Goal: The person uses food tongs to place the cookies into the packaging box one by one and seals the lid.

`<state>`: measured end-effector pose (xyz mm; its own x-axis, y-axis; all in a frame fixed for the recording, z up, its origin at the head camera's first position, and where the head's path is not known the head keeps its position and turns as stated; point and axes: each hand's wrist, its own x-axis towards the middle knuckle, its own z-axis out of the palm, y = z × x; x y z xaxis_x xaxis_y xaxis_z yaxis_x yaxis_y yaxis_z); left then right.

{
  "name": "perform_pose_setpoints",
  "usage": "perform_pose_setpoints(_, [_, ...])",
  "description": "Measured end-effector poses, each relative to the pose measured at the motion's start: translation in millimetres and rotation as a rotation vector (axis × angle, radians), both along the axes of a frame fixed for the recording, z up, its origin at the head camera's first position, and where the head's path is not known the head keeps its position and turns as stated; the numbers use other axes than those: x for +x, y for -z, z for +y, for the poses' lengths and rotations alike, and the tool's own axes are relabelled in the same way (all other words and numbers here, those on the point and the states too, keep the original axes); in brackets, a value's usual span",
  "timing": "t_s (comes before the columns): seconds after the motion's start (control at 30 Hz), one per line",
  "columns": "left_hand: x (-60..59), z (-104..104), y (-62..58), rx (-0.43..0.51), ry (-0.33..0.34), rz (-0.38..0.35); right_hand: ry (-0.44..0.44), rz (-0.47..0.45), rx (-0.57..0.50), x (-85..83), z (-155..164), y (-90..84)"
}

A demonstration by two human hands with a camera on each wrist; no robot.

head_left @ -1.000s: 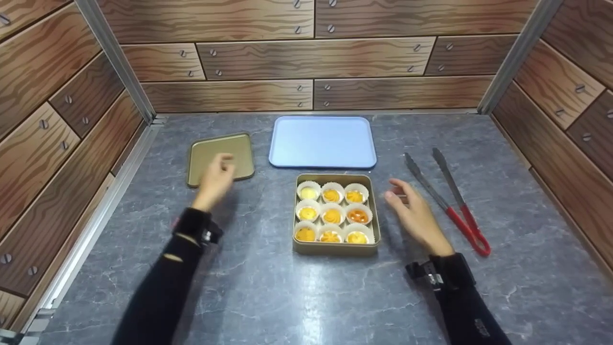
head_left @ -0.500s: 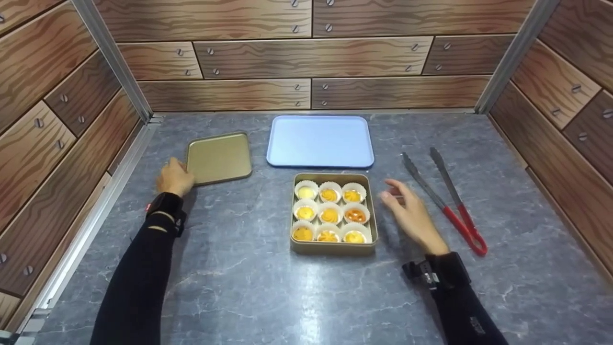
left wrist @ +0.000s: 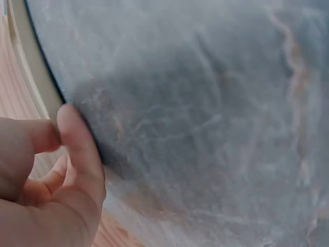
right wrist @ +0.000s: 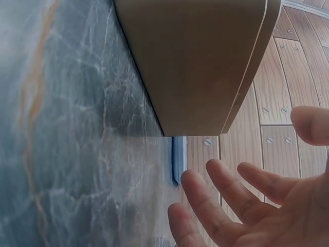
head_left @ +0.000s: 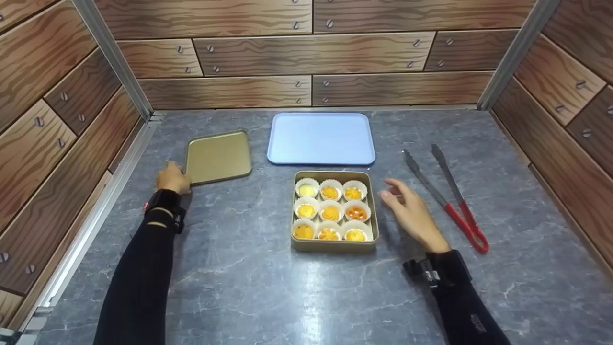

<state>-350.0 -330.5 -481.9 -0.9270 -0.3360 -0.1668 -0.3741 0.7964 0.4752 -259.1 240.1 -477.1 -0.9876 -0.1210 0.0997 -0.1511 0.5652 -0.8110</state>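
Observation:
At the left, my left hand (head_left: 173,178) is at the near-left corner of a gold tin lid (head_left: 218,157) that lies flat on the table. Seen from the left wrist, thumb and fingers (left wrist: 79,139) pinch the lid's edge (left wrist: 38,72); part of the grip is hidden. A gold square tin (head_left: 334,246) stands in the middle, holding rows of small yellow and orange pastries (head_left: 330,213) in white paper cups. Beside the tin's right wall, my right hand (head_left: 412,213) hovers with relaxed, slightly bent fingers and holds nothing. The right wrist view shows its fingers apart from the tin (right wrist: 195,67).
Behind the tin lies a light blue tray (head_left: 321,139). To the right of my right hand rest tongs (head_left: 459,215) with red handles, their arms spread. Wood-patterned walls (head_left: 311,55) enclose the grey marbled table (head_left: 239,287) at the back and both sides.
My left hand has moved left from above the lid to its near-left corner and now pinches the edge there. The right hand stays beside the tin.

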Motion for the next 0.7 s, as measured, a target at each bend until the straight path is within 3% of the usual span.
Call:
perform_pose_setpoints(0.07, [1.9, -1.4, -3.7, 0.005, 0.030, -0.027, 0.003, -0.006, -0.001, -0.1, -0.1, 0.6])
perform_pose_setpoints(0.13, [3.6, -2.9, -6.1, 0.078, 0.042, -0.037, 0.003, -0.005, 0.000, -0.6, -0.1, 1.4])
perform_pose_setpoints(0.23, [5.6, -3.5, -7.9, 0.391, 0.045, -0.038, 0.005, -0.004, 0.002, -1.2, -0.3, 2.0])
perform_pose_setpoints(0.33, [6.0, -2.2, -9.0, 0.764, -0.012, -0.046, 0.007, -0.007, 0.005, -1.8, -0.3, 2.2])
perform_pose_setpoints(0.43, [6.0, 0.9, -11.8, 0.996, -0.054, -0.036, 0.006, -0.011, 0.009, -1.8, -0.1, 1.9])
perform_pose_setpoints(0.57, [6.6, 9.0, -16.3, 1.164, -0.103, 0.017, 0.004, -0.003, 0.009, -1.3, 0.3, 1.8])
perform_pose_setpoints(0.7, [9.6, 27.3, -20.9, 1.192, -0.098, 0.117, -0.003, 0.019, -0.002, -0.9, 0.0, 2.7])
